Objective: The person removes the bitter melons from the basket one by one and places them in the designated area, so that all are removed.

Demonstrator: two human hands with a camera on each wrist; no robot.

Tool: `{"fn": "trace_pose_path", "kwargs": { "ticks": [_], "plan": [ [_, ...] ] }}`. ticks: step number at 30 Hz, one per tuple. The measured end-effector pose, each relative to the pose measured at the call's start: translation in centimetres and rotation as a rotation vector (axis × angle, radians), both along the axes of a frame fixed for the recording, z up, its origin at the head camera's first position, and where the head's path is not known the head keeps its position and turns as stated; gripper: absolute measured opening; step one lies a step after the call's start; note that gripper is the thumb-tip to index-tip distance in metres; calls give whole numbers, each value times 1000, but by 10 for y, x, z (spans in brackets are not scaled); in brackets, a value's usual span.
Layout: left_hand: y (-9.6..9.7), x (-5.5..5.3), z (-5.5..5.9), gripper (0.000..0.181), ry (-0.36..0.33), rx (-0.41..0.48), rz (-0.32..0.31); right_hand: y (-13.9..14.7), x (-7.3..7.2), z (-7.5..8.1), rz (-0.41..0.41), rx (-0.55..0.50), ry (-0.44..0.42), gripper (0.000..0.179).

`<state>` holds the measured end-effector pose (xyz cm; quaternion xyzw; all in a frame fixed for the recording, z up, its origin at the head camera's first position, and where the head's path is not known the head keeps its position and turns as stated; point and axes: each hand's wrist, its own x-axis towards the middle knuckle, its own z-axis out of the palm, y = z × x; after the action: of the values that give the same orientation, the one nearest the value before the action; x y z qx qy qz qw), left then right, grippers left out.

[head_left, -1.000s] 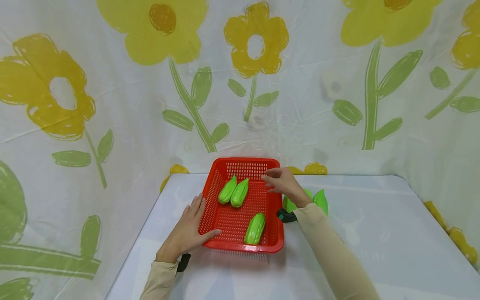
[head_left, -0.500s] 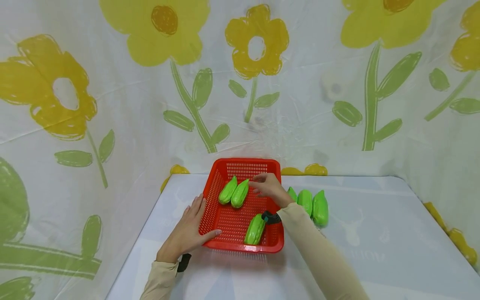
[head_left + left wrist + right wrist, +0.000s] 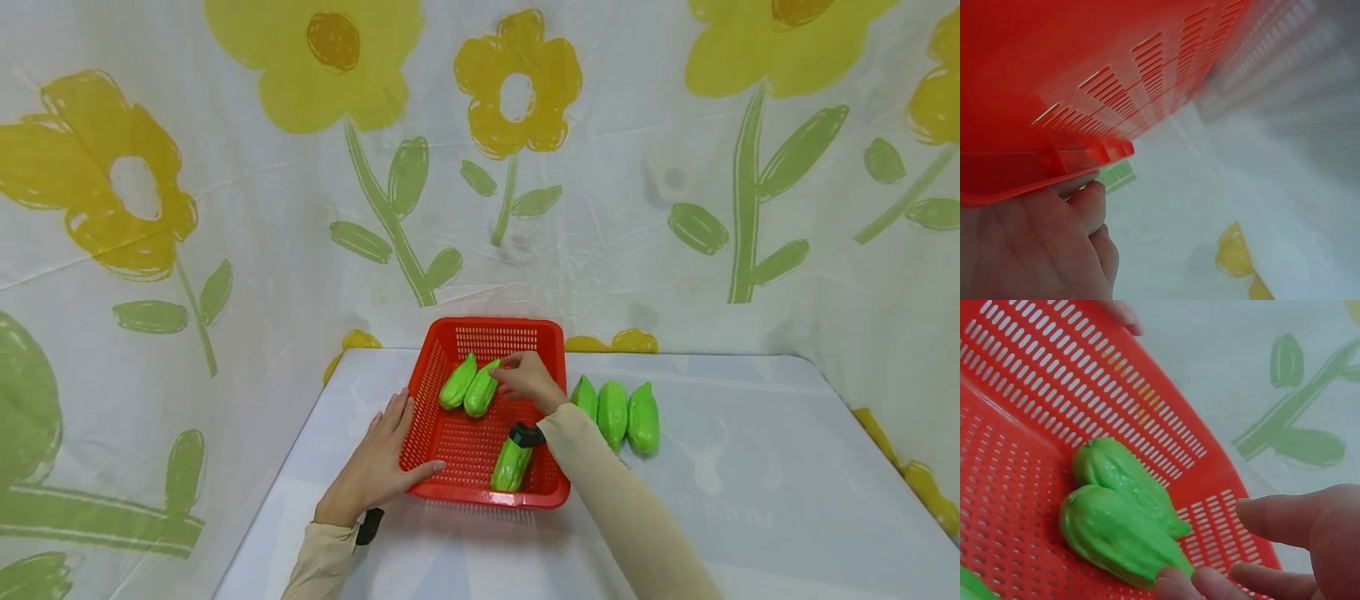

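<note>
A red plastic basket with slotted walls stands on the table. Two glossy green ridged gourds with pointed tips lie side by side at its back left; a third gourd lies near the front right, partly covered by my right wrist. My right hand reaches into the basket, fingers around the pointed end of the nearer of the paired gourds, thumb held apart from it. My left hand rests along the basket's left rim, fingers stretched and thumb over the front corner; its fingers lie under the rim in the left wrist view.
Three more green gourds lie in a row on the table just right of the basket, the leftmost partly behind my right forearm. A pale patterned cloth covers the table. Behind it hangs a flower-printed curtain.
My right hand has moved left and slightly down, from the basket's right side to the paired gourds. The gourds right of the basket have come into view. My left hand stays at the rim.
</note>
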<state>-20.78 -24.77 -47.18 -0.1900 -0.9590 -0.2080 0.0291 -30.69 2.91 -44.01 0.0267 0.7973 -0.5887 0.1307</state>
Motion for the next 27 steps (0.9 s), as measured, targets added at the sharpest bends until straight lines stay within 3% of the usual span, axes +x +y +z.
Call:
{"fn": "trace_pose_path", "kwargs": {
  "ticks": [18, 22, 27],
  "plan": [
    [1, 0, -1, 116, 16, -4, -3, -7, -7, -10, -43, 43, -29, 57],
    [0, 0, -1, 117, 11, -7, -1, -9, -9, -12, -49, 84, -28, 36],
    [1, 0, -1, 115, -5, 2, 5, -13, -9, -14, -27, 119, -46, 27]
  ]
}}
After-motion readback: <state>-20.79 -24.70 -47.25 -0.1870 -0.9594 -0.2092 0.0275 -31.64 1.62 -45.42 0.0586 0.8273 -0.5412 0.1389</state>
